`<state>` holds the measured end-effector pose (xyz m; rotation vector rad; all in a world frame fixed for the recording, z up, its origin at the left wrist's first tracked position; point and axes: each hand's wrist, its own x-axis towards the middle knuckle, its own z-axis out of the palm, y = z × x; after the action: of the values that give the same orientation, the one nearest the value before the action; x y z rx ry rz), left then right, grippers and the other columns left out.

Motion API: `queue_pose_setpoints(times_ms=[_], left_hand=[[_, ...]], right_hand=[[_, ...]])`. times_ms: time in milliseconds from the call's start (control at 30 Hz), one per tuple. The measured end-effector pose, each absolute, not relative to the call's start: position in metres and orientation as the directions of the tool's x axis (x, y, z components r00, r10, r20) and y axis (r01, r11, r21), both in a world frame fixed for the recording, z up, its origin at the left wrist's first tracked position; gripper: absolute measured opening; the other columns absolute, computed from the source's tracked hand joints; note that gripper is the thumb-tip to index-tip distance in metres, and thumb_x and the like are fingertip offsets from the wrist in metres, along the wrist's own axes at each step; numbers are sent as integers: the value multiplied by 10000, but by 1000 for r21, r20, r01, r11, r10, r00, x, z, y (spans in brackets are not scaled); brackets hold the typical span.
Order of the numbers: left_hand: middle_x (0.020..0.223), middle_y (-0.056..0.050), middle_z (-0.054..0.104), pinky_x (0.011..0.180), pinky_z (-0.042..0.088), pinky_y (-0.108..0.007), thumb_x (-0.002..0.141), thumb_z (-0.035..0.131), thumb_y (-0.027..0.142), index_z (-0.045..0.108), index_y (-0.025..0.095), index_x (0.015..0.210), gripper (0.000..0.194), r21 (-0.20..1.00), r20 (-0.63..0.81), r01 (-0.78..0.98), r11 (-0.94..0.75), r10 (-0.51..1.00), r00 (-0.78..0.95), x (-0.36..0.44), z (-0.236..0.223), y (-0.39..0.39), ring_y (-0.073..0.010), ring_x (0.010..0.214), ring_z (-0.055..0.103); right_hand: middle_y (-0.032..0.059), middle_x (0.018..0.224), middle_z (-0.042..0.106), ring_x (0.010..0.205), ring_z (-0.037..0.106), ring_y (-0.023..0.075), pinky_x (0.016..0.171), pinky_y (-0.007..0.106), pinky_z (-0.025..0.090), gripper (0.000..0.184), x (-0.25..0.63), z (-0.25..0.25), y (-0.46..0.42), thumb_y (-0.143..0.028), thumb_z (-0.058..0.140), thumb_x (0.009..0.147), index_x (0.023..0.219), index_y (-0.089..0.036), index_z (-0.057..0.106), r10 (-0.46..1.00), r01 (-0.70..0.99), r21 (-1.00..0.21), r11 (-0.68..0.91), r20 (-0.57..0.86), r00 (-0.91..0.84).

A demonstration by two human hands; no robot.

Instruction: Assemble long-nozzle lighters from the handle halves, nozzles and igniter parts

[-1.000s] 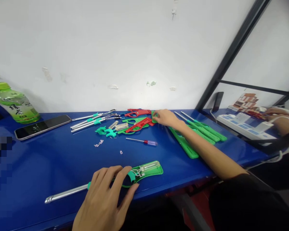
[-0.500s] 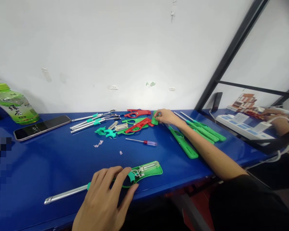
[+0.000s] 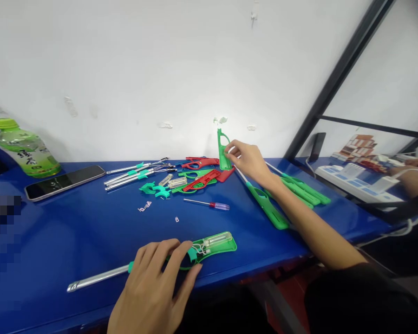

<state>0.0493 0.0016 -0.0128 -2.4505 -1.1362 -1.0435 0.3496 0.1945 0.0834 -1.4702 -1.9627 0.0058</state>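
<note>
My left hand (image 3: 153,278) is closed round the middle of an opened green lighter (image 3: 218,246) at the table's front. Its silver tube (image 3: 99,278) points left, and a clear fuel tank and white wires show in the handle. Near the wall, my right hand (image 3: 245,160) pinches a green lighter casing half (image 3: 225,160), standing upright above the pile. Below it lie red casing halves (image 3: 202,181) and more green ones. To the left are teal plastic parts (image 3: 156,189), clear fuel tanks (image 3: 177,182) and silver tubes with wires (image 3: 127,178).
A screwdriver (image 3: 209,204) and small white parts (image 3: 145,207) lie mid-table. Several green lighters (image 3: 270,208) rest at right. A phone (image 3: 66,182) and a bottle (image 3: 26,150) are at left. Beyond a black frame, a power strip (image 3: 355,183) lies near another person's hand.
My right hand has lifted the green casing half so that it stands upright against the wall. My left hand keeps its hold on the opened lighter.
</note>
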Motion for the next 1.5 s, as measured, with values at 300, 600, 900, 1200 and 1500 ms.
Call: queue_pose_setpoints(times_ms=[300,600,900,1200,1500], left_hand=[[1147,-88,658,951,483,-422,1047,642,301,627,192,1297,273,132,667,748,-650,617,418,48,-17,-1,-267,1055,608],[1468,-176,509,909,623,-476,1020,615,310,491,245,1495,495,275,660,756,-595,688,302,49,-5,-11,-331,1239,615],[1484,-137,567,1093,426,-569,988,652,65,591,252,1421,476,-31,773,795,-606,489,403,6,26,2,-395,1396,518],[755,-37,533,701,348,-423,1062,382,112,593,220,869,306,-183,627,820,-542,579,522,-5,18,5,-270,737,461],[800,-72,571,724,348,-449,968,384,68,610,260,837,324,-200,562,837,-510,640,525,-3,11,1,-311,786,481]], right_hand=[[23,893,765,779,733,169,680,292,577,114,312,101,148,-261,699,965,1062,-217,659,785,600,-542,588,559,-265],[2,952,747,835,719,135,777,260,577,147,283,109,78,-264,811,924,989,-212,691,800,275,-772,573,453,-394],[-18,769,687,626,640,68,585,145,520,320,285,80,54,-307,934,808,893,-144,672,433,-2,-926,-377,-174,-884],[26,926,761,802,742,111,718,180,584,220,291,75,76,-380,712,1030,1157,-201,707,791,-73,-996,-53,3,-611],[20,1334,729,1221,692,196,1073,316,542,314,286,96,27,-334,735,1017,1328,-301,713,688,479,-537,694,300,-661]])
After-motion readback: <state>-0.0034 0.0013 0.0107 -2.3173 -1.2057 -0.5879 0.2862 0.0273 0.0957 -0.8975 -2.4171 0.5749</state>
